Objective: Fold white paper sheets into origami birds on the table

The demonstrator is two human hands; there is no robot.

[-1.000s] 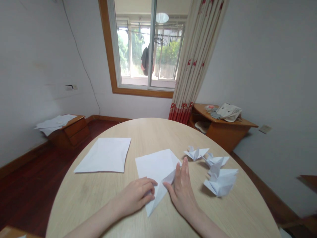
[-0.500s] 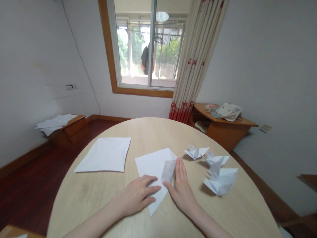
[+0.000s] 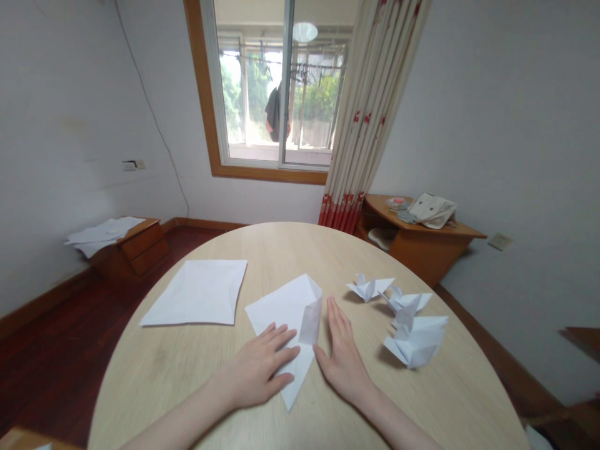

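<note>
In front of me a partly folded sheet of white paper (image 3: 281, 300) lies on the round table, a flap turned over along its right side and one corner pointing at me. My left hand (image 3: 265, 365) rests flat on its lower left part, fingers spread. Just right of the paper, my right hand (image 3: 344, 356) lies on its edge, fingers stretched away from me, the thumb close to or touching the paper's right edge. Neither hand grips anything. Three folded paper cranes stand to the right: a far one (image 3: 368, 287), a middle one (image 3: 405, 306) and a near one (image 3: 417, 344).
A stack of square white paper (image 3: 201, 294) lies at the left of the pale wooden table (image 3: 187, 375). Beyond the table are a low drawer cabinet (image 3: 140, 247) with papers on it, a corner desk (image 3: 422, 240) with a cloth bag (image 3: 434, 209), and a curtain (image 3: 365, 125) beside the window.
The folded paper has shifted left and turned slightly counterclockwise under my left hand. A gap has opened between its upper right edge and my right fingers.
</note>
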